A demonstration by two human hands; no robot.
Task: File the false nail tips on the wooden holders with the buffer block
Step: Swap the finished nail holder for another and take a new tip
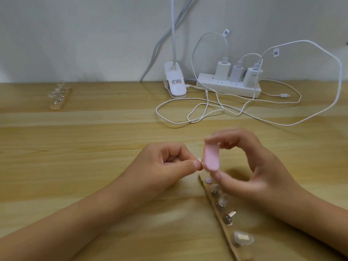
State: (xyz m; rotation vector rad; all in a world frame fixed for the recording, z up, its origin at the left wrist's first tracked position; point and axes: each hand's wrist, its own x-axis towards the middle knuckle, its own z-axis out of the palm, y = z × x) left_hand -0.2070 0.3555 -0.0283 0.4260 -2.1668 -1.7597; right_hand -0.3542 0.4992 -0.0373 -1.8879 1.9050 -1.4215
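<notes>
My right hand (250,166) holds a small pink buffer block (268,157) upright between thumb and fingers; the hand is blurred. My left hand (169,162) pinches a small clear nail tip (201,161) between thumb and forefinger, right against the block's left edge. Below the hands a wooden holder strip (220,213) runs diagonally toward the lower right, carrying several clear nail tips (243,239) on small stands. One pad (208,179) near its upper end stands bare. A second wooden holder (59,97) with several tips lies at the far left of the table.
A white clip lamp (175,85) and a white power strip (228,87) with three chargers stand at the back by the wall. White cables (207,110) loop across the wooden table (94,138) behind my hands.
</notes>
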